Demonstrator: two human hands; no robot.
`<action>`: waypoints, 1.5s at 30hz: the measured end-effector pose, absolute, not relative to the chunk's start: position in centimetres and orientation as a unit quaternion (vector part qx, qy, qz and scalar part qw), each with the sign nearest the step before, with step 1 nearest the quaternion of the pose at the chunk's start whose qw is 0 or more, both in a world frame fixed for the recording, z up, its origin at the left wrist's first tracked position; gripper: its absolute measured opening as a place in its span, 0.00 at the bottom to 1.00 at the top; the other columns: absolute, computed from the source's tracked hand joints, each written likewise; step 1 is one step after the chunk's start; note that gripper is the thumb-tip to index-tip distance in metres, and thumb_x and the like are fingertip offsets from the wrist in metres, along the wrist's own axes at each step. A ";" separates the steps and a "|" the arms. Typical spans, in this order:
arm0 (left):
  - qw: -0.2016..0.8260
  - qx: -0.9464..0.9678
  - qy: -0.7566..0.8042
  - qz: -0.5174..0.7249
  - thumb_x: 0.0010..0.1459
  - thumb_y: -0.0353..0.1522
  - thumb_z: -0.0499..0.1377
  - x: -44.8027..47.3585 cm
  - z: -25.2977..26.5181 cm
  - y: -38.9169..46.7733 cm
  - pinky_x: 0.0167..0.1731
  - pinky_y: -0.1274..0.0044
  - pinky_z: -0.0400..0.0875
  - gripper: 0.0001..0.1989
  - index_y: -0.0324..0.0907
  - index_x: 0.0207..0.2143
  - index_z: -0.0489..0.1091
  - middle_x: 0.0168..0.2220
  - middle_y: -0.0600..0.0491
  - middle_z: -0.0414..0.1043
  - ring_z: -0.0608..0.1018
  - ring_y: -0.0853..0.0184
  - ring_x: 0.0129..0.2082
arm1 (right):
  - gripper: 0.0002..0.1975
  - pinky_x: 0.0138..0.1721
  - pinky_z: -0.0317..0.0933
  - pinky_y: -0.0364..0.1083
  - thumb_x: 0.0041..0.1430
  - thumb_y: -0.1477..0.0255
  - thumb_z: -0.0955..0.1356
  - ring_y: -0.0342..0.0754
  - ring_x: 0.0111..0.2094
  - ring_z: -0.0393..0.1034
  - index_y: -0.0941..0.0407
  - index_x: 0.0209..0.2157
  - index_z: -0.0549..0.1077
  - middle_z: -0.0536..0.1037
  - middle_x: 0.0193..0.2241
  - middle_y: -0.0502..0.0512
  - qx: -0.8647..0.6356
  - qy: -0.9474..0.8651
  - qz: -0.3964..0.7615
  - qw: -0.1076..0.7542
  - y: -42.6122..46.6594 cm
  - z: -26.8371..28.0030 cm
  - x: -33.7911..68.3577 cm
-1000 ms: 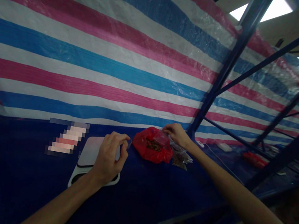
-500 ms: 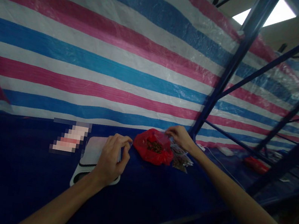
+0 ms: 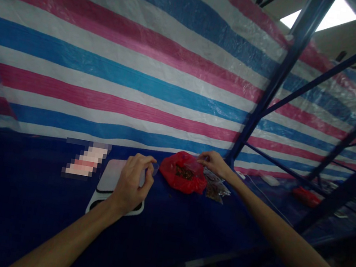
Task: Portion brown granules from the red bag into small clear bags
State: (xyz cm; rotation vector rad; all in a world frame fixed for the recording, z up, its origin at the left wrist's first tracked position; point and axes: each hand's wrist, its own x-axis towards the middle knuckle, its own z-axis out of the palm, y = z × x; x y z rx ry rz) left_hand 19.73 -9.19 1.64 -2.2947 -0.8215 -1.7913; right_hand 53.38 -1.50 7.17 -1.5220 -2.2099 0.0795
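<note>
Left of the red bag [image 3: 169, 170] on the desk [image 3: 160, 240], the scale [image 3: 110, 174] is overlapped by the left hand [image 3: 134, 178], where a clear cup [image 3: 155, 169] is held. Film [image 3: 195, 167] over the bag's right side seems pinched by the right hand [image 3: 211, 162]; packets [image 3: 218, 189] are laid beside the bag. Both hands have barely been moved; the same handling is apparently being continued.

On the blue table [image 3: 161, 235] we see a white scale [image 3: 110, 175], a pixelated pale item [image 3: 86, 161] to its left, an open red bag [image 3: 186, 185] to its right, clear packets [image 3: 216, 190] just beside the bag, and a white cable [image 3: 265, 199] farther right.
</note>
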 end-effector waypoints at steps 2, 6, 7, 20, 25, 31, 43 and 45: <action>0.063 -0.758 -0.267 -0.591 0.62 0.23 0.53 19.7 1.6 -9.2 0.40 0.71 0.66 0.14 0.42 0.49 0.64 0.34 0.53 0.70 0.72 0.64 0.37 | 0.10 0.32 0.61 0.45 0.58 0.68 0.70 0.49 0.28 0.73 0.59 0.30 0.81 0.82 0.27 0.58 -0.559 -0.798 0.019 0.223 -1.5 7.2 53.2; 0.068 -0.758 -0.265 -0.592 0.62 0.23 0.53 19.6 1.7 -9.2 0.39 0.71 0.66 0.13 0.42 0.49 0.64 0.34 0.54 0.70 0.72 0.64 0.36 | 0.14 0.31 0.60 0.45 0.62 0.67 0.68 0.49 0.28 0.73 0.59 0.27 0.80 0.81 0.26 0.58 -0.553 -0.802 -0.006 0.226 -2.2 8.2 52.8; 0.069 -0.757 -0.266 -0.593 0.63 0.23 0.53 19.6 1.7 -9.2 0.39 0.71 0.66 0.13 0.42 0.49 0.64 0.33 0.54 0.70 0.72 0.65 0.36 | 0.15 0.31 0.61 0.45 0.63 0.68 0.66 0.49 0.28 0.74 0.59 0.28 0.80 0.82 0.26 0.58 -0.546 -0.807 -0.013 0.225 -2.6 8.6 52.6; 0.076 -0.733 -0.287 -0.613 0.62 0.23 0.55 18.7 2.0 -8.5 0.43 0.68 0.69 0.15 0.43 0.50 0.64 0.35 0.53 0.70 0.75 0.64 0.37 | 0.30 0.64 0.59 0.55 0.64 0.83 0.59 0.55 0.64 0.64 0.59 0.67 0.63 0.66 0.65 0.62 -0.403 -0.899 -0.089 0.149 -14.5 2.5 41.0; 0.071 -0.739 -0.281 -0.607 0.62 0.24 0.55 18.9 1.8 -8.5 0.44 0.67 0.71 0.15 0.44 0.50 0.64 0.37 0.52 0.70 0.77 0.64 0.39 | 0.37 0.69 0.49 0.60 0.69 0.57 0.64 0.60 0.72 0.43 0.51 0.72 0.48 0.49 0.72 0.61 -0.389 -0.912 0.074 0.103 -15.3 -1.5 40.2; 0.079 -0.745 -0.284 -0.598 0.62 0.25 0.55 19.0 1.7 -8.7 0.45 0.65 0.71 0.16 0.44 0.52 0.63 0.38 0.52 0.71 0.77 0.63 0.40 | 0.29 0.68 0.49 0.61 0.70 0.59 0.63 0.57 0.70 0.51 0.43 0.70 0.56 0.57 0.70 0.53 -0.388 -0.890 0.133 0.201 -15.2 0.8 41.9; 0.066 -0.839 -0.205 -0.500 0.58 0.19 0.51 19.1 3.0 -9.6 0.37 0.71 0.65 0.12 0.41 0.37 0.68 0.33 0.53 0.72 0.73 0.66 0.35 | 0.26 0.45 0.69 0.54 0.60 0.59 0.69 0.60 0.44 0.76 0.58 0.56 0.75 0.80 0.48 0.65 -0.630 -0.726 0.037 0.275 -8.4 0.6 61.6; 0.068 -0.846 -0.200 -0.489 0.57 0.18 0.51 19.1 2.7 -9.4 0.37 0.71 0.65 0.13 0.41 0.38 0.68 0.34 0.53 0.72 0.73 0.65 0.36 | 0.27 0.45 0.68 0.55 0.62 0.57 0.67 0.60 0.45 0.76 0.57 0.57 0.75 0.81 0.47 0.64 -0.634 -0.721 0.030 0.276 -7.7 -0.2 62.1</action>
